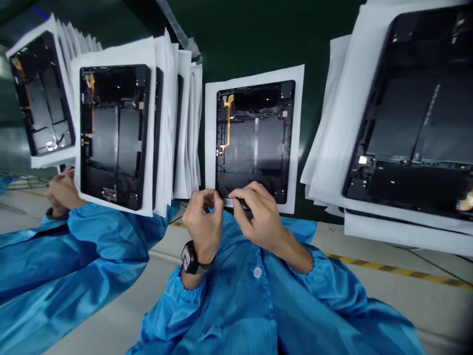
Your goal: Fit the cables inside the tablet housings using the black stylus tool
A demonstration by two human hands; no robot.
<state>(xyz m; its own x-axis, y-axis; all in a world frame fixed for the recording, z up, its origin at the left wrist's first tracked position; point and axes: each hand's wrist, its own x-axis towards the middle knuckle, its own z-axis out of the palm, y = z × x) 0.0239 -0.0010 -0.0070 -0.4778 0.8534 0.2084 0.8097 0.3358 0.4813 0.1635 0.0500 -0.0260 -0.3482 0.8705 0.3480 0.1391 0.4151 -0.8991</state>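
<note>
An open black tablet frame (254, 138) lies on a white sheet (254, 79) on the dark green belt in front of me; an orange flex cable runs down its left side. My left hand (203, 222), with a watch on the wrist, pinches its fingers together at the frame's near edge. My right hand (258, 214) curls over the same edge, fingertips pressed on a small dark strip (242, 202). The two hands almost touch. What the left fingers pinch is too small to name.
A leaning stack of tablet frames on white sheets (114, 133) stands to the left, another pile (417, 118) to the right. A co-worker's hand (62, 192) and blue sleeve reach in at the far left. Yellow-striped floor shows below.
</note>
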